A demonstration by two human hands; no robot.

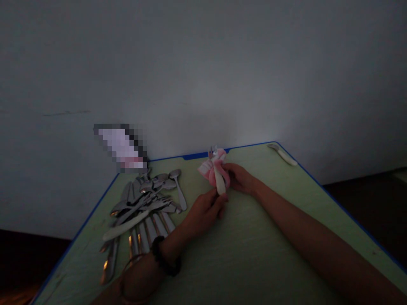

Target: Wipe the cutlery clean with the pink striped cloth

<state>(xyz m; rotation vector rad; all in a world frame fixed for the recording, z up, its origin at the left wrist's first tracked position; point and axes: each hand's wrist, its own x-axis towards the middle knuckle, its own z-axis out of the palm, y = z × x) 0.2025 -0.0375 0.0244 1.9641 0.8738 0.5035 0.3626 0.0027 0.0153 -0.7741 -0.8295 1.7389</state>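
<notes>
My left hand (205,210) pinches the lower end of a white-handled utensil (219,180), fingers closed on the handle. My right hand (239,177) is closed on a pink cloth (211,168) that is wrapped round the same utensil. The metal tip of the utensil pokes out above the cloth. Both hands hover just over the green table (254,245) near its far edge. A dark bracelet sits on my left wrist.
A heap of metal spoons and forks (144,199) lies at the left of the table, with a white-handled piece across it. Another white-handled utensil (282,154) lies at the far right corner. A blurred pinkish object (122,146) stands behind the heap, against the wall.
</notes>
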